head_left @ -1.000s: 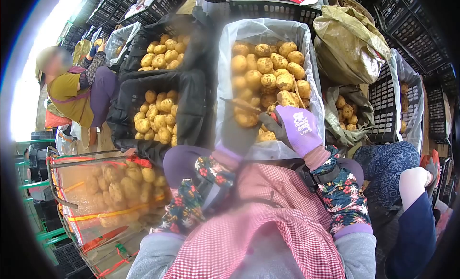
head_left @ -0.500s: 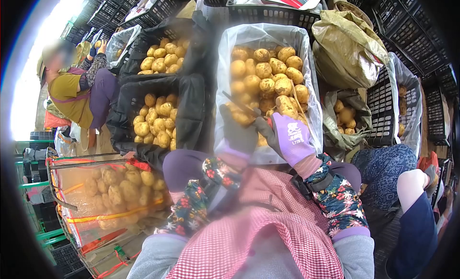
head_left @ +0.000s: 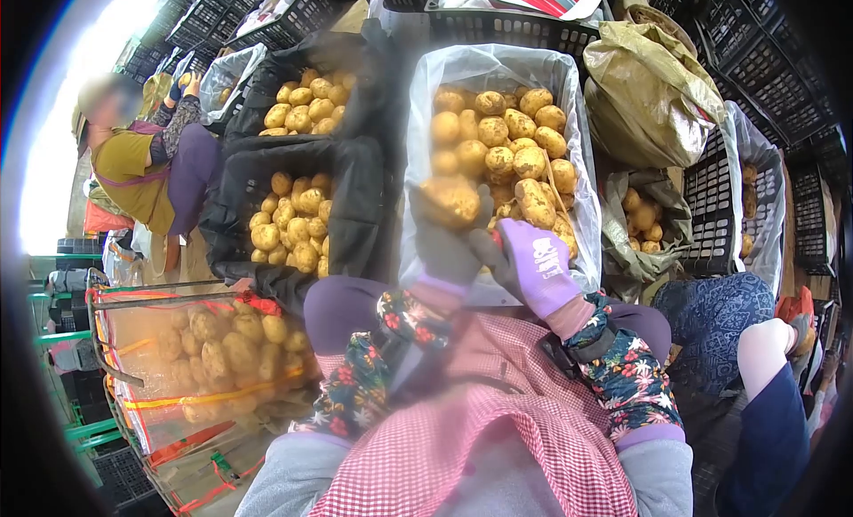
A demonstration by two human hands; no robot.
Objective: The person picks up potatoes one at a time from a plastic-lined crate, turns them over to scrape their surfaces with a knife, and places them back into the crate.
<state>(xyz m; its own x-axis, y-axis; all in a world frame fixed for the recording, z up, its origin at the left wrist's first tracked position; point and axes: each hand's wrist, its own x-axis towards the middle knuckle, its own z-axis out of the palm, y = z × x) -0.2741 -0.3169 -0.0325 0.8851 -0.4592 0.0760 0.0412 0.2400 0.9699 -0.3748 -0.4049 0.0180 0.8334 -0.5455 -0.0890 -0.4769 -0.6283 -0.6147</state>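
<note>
Our left hand, in a dark grey glove, is dead centre of the frame. Its fingers are wrapped up around one dusty potato, clamped on it from below. That spud sits just above the hand, held up over the near edge of the plastic-lined crate.

Our right hand, in a purple glove, is tucked right beside the left, a touch lower and to the right. The fingers are curled in together, but honestly we can't tell whether they're gripping anything.

Behind both hands the crate holds a pile of potatoes, heaped toward the top middle of the frame. Left of it are two black crates with more potatoes. Another person sits at the upper left. A netted sack full of potatoes fills the lower left, and a crumpled olive bag sits at the upper right.
</note>
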